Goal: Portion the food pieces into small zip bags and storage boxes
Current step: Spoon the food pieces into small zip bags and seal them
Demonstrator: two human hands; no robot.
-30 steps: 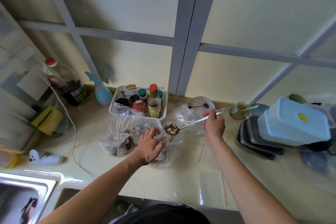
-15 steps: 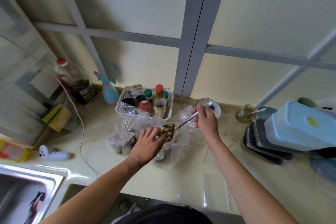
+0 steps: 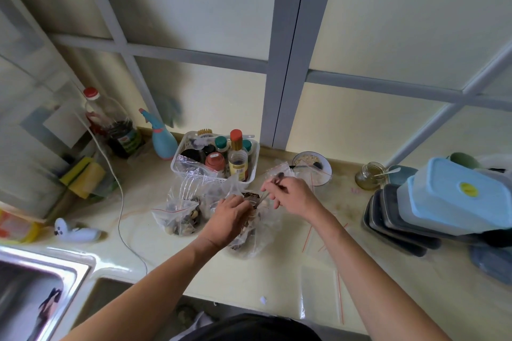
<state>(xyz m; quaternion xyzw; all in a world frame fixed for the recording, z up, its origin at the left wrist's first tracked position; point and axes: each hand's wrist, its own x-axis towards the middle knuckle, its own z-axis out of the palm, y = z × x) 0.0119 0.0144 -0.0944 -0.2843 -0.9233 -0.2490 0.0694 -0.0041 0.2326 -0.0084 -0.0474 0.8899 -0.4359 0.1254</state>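
A large clear plastic bag [image 3: 256, 238] of mixed food pieces lies on the counter in the middle. My left hand [image 3: 230, 216] grips its opening. My right hand [image 3: 291, 196] holds a metal spoon [image 3: 273, 188] steeply tipped, its bowl down inside the bag mouth and mostly hidden. A filled small zip bag [image 3: 180, 217] with a red seal stands just left of the big bag. Empty zip bags [image 3: 321, 293] lie flat at the front right. Stacked storage boxes [image 3: 448, 202], the top one light blue, stand at the right.
A white basket [image 3: 250, 171] of sauce bottles stands behind the bags. A bowl [image 3: 321, 171] with a dark spoon and a small glass jar [image 3: 370, 176] sit at the back right. A sink [image 3: 36, 293] is at the lower left, and a white cable [image 3: 119, 196] crosses the counter.
My right hand has moved left and down, carrying the spoonful of pieces from above the counter into the bag's mouth and tipping the spoon. My left hand has stayed on the bag.
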